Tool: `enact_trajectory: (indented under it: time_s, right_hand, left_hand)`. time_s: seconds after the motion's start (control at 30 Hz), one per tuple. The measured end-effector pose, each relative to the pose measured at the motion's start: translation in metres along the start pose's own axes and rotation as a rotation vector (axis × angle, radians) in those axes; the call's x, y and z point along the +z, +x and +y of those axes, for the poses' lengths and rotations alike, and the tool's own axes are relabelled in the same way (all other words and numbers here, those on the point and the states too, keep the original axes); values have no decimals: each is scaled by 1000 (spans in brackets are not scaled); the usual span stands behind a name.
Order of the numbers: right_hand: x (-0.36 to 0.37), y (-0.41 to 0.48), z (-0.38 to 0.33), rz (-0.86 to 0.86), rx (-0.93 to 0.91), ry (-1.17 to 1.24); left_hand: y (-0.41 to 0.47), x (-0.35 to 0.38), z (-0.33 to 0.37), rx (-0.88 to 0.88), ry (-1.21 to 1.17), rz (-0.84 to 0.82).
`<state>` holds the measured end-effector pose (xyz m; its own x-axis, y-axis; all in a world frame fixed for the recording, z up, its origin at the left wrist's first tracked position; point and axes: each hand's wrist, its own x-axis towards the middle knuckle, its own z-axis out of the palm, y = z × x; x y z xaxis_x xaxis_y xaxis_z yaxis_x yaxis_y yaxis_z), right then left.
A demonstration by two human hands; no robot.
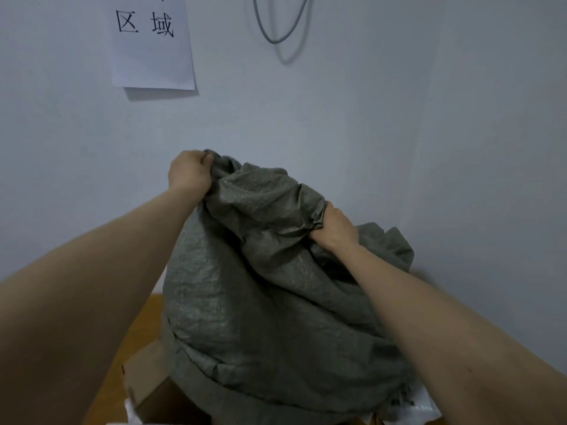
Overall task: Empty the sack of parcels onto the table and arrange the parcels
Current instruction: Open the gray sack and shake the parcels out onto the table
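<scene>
A grey-green woven sack (260,296) hangs upside down in front of me, bulging in its lower half. My left hand (188,171) grips a bunched corner of the sack at its top left. My right hand (333,223) is closed on a gathered fold at the top right. A brown cardboard parcel (147,378) sticks out from under the sack's lower left edge. A white plastic parcel (425,406) shows at the lower right beneath the sack. The sack's mouth and whatever is inside it are hidden.
The wooden table (144,320) shows as an orange-brown strip at lower left. A pale wall (399,133) stands close behind, with a paper sign (153,47) and a hanging grey cable (279,26).
</scene>
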<state>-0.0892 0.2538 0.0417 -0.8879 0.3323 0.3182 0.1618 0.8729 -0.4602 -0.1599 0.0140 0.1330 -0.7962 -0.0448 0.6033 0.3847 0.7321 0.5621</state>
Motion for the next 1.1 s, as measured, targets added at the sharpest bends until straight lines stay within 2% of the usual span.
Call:
enact_trajectory:
  time_s: [0.13,0.23,0.3,0.43,0.53,0.63,0.7,0.77,0.83,0.87,0.9,0.93,1.0,1.03,1.07,1.1]
  right_hand:
    - [11,-8,6,-53,3,-41]
    - [21,-14,12,-124,3,-45]
    - [28,-17,16,-167,-9,-46]
    - [38,-23,20,-206,-63,-68]
    - [40,-26,18,-217,-113,-96]
    - [47,-25,19,-259,-158,-94]
    - [52,-23,22,-290,-178,-48]
    - [49,-22,27,-398,-170,85]
    - [36,-16,35,-536,-89,284]
    - [28,-13,40,-540,-43,372]
    - [21,-8,48,-452,-5,454]
    - [15,-3,59,-267,31,462]
    - [6,11,90,130,177,232]
    - [2,15,105,241,272,99]
    - [0,17,121,260,375,25]
    - [-1,19,137,207,482,-8]
  left_hand:
    - [-21,10,-15,-139,5,-119]
    - [-39,15,-19,-298,-31,-323]
    - [-51,17,-14,-337,-81,-468]
    - [-71,28,11,-175,-62,-688]
    - [-79,47,22,32,168,-881]
    - [-85,70,23,160,432,-1031]
    - [-87,84,24,216,570,-1047]
    - [-88,96,24,277,665,-1029]
    - [-88,105,24,317,701,-1017]
    - [-87,109,24,325,710,-1020]
    - [-85,112,25,326,718,-1030]
    - [-84,113,26,322,728,-1045]
    - [-79,116,30,311,743,-1083]
    - [-78,117,31,297,745,-1104]
    - [-77,114,33,280,743,-1125]
    - [-76,114,35,256,743,-1151]
